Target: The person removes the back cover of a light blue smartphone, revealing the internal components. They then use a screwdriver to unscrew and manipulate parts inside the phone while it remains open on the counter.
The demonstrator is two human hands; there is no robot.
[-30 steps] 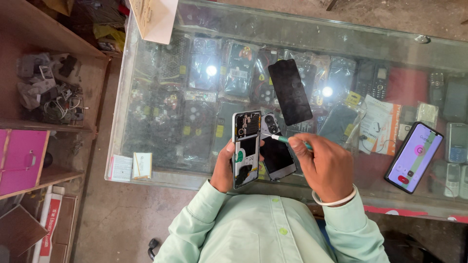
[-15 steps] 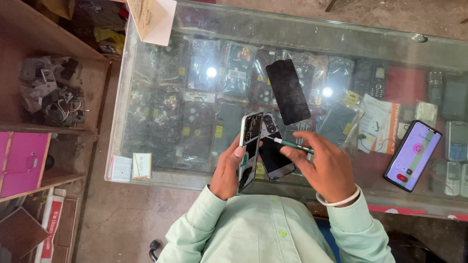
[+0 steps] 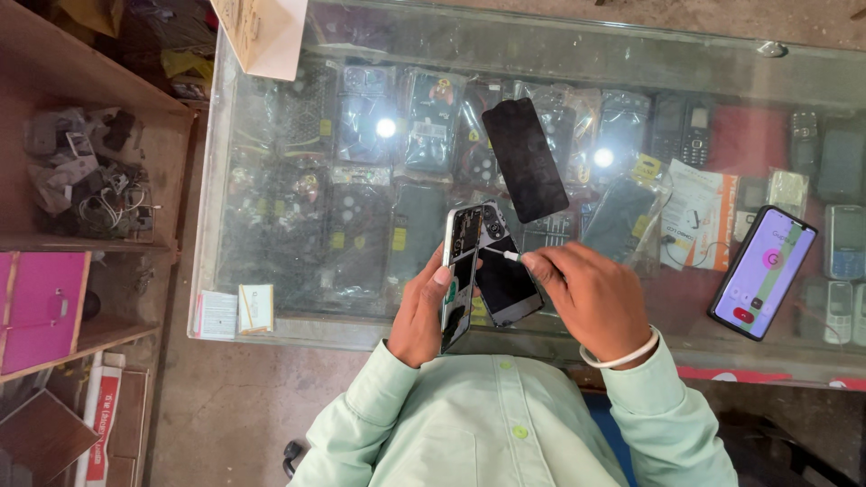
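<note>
Left hand [image 3: 422,311]: grip clamped on opened phone [image 3: 458,271], now tilted more edge-on above the desk [image 3: 271,180].
Right hand [image 3: 591,302]: fingers pinch white swab [image 3: 511,256], tip still beside the phone.
Black screen panel [image 3: 525,159]: unmoved on desk.

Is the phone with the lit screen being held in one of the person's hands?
No, the lit phone lies alone on the glass counter, apart from the right hand, while the left hand holds an opened phone.
</note>
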